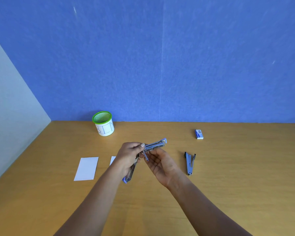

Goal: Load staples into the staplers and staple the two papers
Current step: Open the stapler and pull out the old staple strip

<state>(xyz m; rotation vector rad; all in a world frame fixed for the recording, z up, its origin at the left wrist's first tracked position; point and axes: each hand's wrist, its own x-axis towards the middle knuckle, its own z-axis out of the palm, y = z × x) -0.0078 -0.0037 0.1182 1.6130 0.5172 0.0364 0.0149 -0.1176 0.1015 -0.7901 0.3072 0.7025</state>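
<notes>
A blue and silver stapler (156, 144) is swung wide open above the table centre. My left hand (128, 155) is shut on it at the hinge; its lower arm hangs down toward me past my wrist. My right hand (160, 163) is palm up under the upper arm, fingers touching a thin blue part of the stapler. A second stapler (189, 163) lies open on the table to the right. A small blue and white staple box (199, 134) lies further back right. One white paper (86, 168) lies at left; a second paper (112, 160) shows partly behind my left hand.
A green mesh cup (103, 123) with a white label reading BIN stands at the back of the wooden table (228, 176), against the blue wall. A pale wall borders the table on the left.
</notes>
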